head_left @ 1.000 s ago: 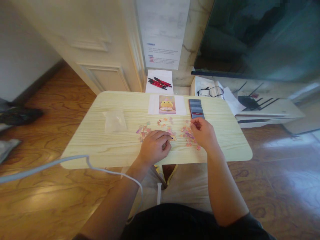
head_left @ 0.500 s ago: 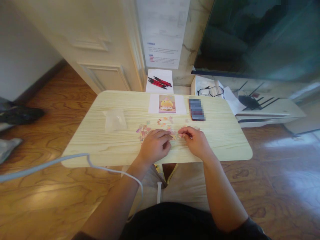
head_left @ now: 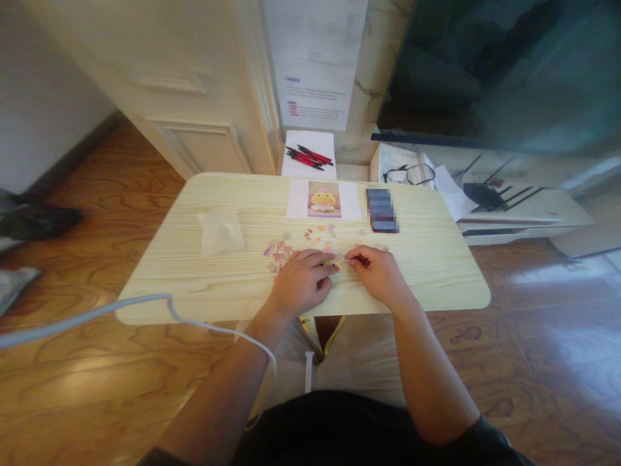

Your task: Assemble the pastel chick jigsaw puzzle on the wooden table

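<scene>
Small pastel jigsaw puzzle pieces (head_left: 276, 254) lie in a loose heap beside the knuckles of my left hand (head_left: 301, 279). That hand rests palm down on the table, its fingers stretched over some of the pieces. Thumb and forefinger of my right hand (head_left: 377, 270) are pinched together at the right of the pieces, seemingly on a puzzle piece that is mostly hidden. Between my fingertips lie further pieces (head_left: 341, 263), partly covered. Farther back, a paper sheet carries a printed picture (head_left: 325, 199) of a yellow cartoon figure.
On the pale wood-grain table (head_left: 427, 278) are a clear plastic bag (head_left: 222, 233) at left and a phone (head_left: 382, 211) at back right. Red pens (head_left: 309, 157) lie on paper behind the table. A grey cable (head_left: 213, 329) crosses above my left forearm.
Both hands stay in nearly the same place, with only slight movement at the fingertips. The view has shifted a little.
</scene>
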### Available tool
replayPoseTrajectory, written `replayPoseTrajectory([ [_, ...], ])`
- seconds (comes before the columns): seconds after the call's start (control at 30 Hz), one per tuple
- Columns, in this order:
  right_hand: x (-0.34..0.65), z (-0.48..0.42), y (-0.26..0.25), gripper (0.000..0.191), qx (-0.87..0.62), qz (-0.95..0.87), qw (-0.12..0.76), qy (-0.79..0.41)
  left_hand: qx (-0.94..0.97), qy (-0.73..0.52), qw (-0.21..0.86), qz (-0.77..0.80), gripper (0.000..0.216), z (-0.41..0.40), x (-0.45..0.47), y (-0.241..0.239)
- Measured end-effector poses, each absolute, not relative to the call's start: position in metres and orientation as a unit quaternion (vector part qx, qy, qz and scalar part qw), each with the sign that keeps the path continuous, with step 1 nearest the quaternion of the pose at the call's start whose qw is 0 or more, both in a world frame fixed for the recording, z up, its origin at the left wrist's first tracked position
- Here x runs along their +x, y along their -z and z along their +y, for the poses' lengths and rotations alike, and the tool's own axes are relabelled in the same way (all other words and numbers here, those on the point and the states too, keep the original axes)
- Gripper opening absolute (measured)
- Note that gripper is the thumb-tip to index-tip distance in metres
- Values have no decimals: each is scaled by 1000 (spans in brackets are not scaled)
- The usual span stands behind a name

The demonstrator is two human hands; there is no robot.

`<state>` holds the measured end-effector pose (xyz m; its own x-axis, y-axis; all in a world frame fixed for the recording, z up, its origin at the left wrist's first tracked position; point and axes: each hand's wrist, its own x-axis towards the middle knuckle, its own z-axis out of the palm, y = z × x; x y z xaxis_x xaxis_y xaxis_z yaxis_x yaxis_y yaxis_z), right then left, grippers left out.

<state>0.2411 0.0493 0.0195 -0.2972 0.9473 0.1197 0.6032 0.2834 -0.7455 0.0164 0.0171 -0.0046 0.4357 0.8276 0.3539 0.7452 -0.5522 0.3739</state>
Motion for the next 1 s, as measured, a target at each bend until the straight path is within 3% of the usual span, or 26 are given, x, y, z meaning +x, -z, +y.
replayPoseTrajectory([
  [0.47, 243, 41, -20, 36, -512, -761, 280, -284, 843, -264, 88, 460, 33, 17, 16, 4],
  [1.0, 239, 43, -12, 15, -550, -716, 294, -314, 844, -265, 86, 459, 33, 18, 16, 5],
])
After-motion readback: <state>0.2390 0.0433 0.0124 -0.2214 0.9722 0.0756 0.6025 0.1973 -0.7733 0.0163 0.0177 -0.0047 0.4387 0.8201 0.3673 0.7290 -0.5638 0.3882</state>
